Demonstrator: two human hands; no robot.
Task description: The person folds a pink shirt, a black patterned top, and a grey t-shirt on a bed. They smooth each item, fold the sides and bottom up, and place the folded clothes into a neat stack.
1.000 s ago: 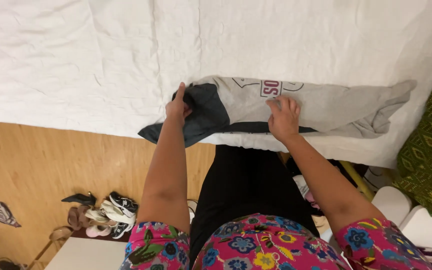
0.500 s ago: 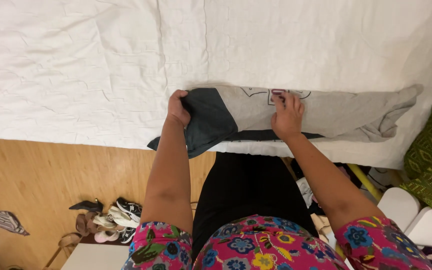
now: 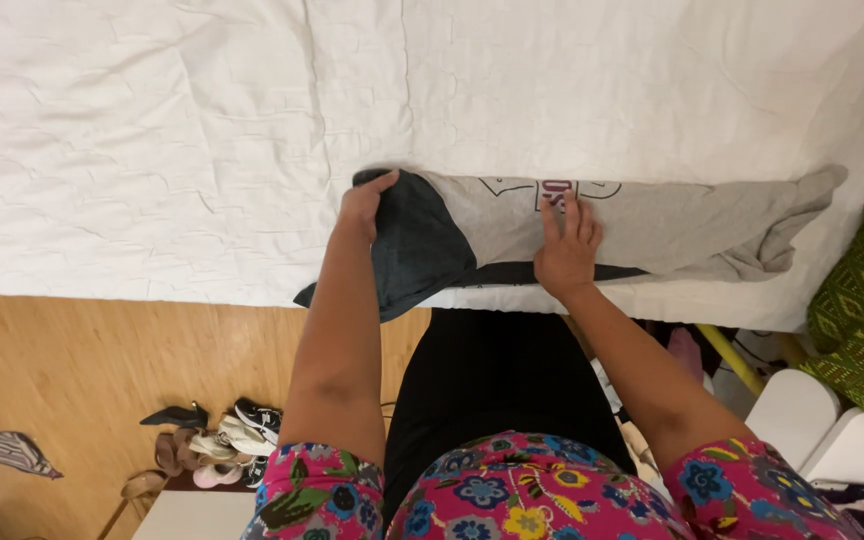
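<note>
While the left hand (image 3: 362,205) pinches the dark end of the folded grey shirt (image 3: 642,225), the right hand (image 3: 564,250) lies flat on it, fingers straight and slightly spread. That shirt rests along the near edge of the white bed (image 3: 172,150), above the wooden floor (image 3: 102,370) with shoes (image 3: 217,445).

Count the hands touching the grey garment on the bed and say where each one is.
2. The left hand grips the dark blue end of the grey garment at its left. The right hand lies flat on the garment's middle, near the front edge of the white bedsheet.
</note>
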